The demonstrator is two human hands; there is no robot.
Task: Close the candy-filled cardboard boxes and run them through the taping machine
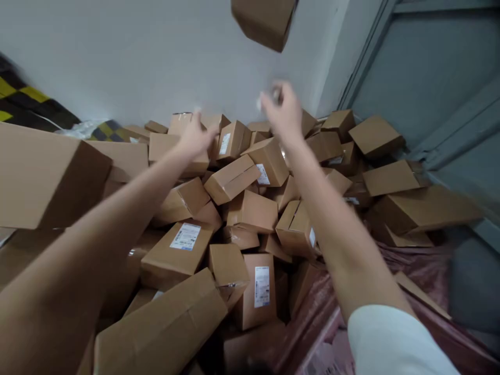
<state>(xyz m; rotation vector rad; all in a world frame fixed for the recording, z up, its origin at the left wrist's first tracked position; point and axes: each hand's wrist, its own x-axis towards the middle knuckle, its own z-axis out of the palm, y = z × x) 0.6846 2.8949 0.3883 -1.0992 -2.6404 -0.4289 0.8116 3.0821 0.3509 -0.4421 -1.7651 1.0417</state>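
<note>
A brown cardboard box (265, 21) is in mid-air against the wall at the top, cut off by the picture's edge and apart from both hands. My right hand (284, 110) is raised below it, blurred, with the thumb away from half-curled fingers and nothing in them. Lower and to the left, my left hand (197, 136) reaches over the pile with its fingers apart, holding nothing. Behind and under it lie small boxes, among them a carton with a white label (233, 140). Both arms stretch forward over the heap.
Many cardboard boxes (253, 211) lie heaped at odd angles, several with white labels. A large box (39, 174) stands close on the left. Dark red plastic sheeting (312, 312) lies at lower right. A grey wall (128, 57) and metal door (437, 78) bound the pile.
</note>
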